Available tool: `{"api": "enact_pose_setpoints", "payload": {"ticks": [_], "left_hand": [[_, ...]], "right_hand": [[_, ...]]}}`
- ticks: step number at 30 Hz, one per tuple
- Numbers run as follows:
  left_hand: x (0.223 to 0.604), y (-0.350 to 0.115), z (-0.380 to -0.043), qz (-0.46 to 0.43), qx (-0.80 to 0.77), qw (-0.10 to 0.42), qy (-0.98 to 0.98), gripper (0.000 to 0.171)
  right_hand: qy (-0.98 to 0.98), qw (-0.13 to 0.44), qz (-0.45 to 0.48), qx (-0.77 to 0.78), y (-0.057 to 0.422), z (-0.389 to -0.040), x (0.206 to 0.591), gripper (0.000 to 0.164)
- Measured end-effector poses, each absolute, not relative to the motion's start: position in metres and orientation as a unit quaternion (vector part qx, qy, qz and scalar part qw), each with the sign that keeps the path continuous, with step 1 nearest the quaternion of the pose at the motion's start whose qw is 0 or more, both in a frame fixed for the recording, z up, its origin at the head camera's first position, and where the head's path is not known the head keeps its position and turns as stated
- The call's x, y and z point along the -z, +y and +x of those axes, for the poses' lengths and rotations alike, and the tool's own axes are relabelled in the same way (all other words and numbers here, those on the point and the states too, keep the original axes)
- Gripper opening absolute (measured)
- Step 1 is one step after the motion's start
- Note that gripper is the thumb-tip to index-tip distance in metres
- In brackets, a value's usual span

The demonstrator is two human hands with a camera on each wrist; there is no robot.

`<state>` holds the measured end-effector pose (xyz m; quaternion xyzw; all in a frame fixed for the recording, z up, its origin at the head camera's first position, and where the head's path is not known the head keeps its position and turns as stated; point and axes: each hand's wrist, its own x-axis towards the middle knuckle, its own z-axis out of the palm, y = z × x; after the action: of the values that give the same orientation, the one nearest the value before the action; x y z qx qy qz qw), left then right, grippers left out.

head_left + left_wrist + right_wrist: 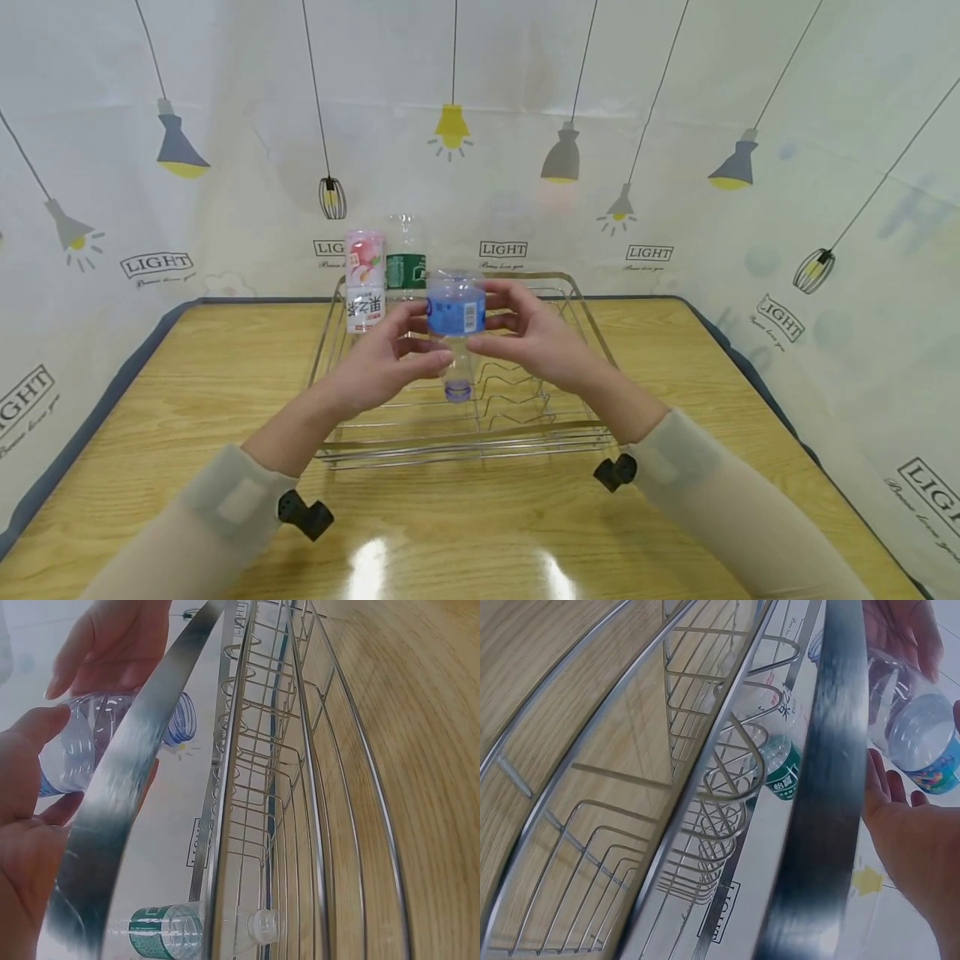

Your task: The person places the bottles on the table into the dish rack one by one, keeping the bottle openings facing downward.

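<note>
Both hands hold a clear plastic bottle with a blue label, turned upside down with its purple-rimmed mouth pointing down over the wire rack. My left hand grips it from the left, thumb in front near the neck. From the right, my right hand grips it with the thumb at the label's lower edge and fingers behind. In the left wrist view the open neck of the bottle shows partly behind the rack's metal rim. The right wrist view shows its base end and label.
Inverted at the rack's back left stand a bottle with a pink and white label and a clear bottle with a green label. The rack has wavy wire dividers and sits on a wooden table. A lamp-print cloth hangs behind.
</note>
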<state>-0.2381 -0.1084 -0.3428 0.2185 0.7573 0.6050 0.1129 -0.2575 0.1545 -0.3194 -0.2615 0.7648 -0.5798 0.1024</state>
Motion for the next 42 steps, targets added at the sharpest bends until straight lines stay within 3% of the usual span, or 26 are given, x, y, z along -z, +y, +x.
{"api": "enact_pose_setpoints", "payload": {"ticks": [22,33,42], "left_hand": [[0.343,-0.112,-0.236,0.226,-0.613,0.111,0.749,0.071],[0.344,-0.160,-0.221,0.212,-0.570,0.051,0.792,0.055],[0.353,-0.217,-0.203,0.159,-0.497,-0.028,0.853,0.049]], "right_hand": [[0.758,0.098,-0.267,0.587,0.152,-0.256,0.322,0.076],[0.755,0.080,-0.256,0.598,0.166,-0.262,0.313,0.076],[0.762,0.058,-0.248,0.595,0.173,-0.270,0.304,0.075]]}}
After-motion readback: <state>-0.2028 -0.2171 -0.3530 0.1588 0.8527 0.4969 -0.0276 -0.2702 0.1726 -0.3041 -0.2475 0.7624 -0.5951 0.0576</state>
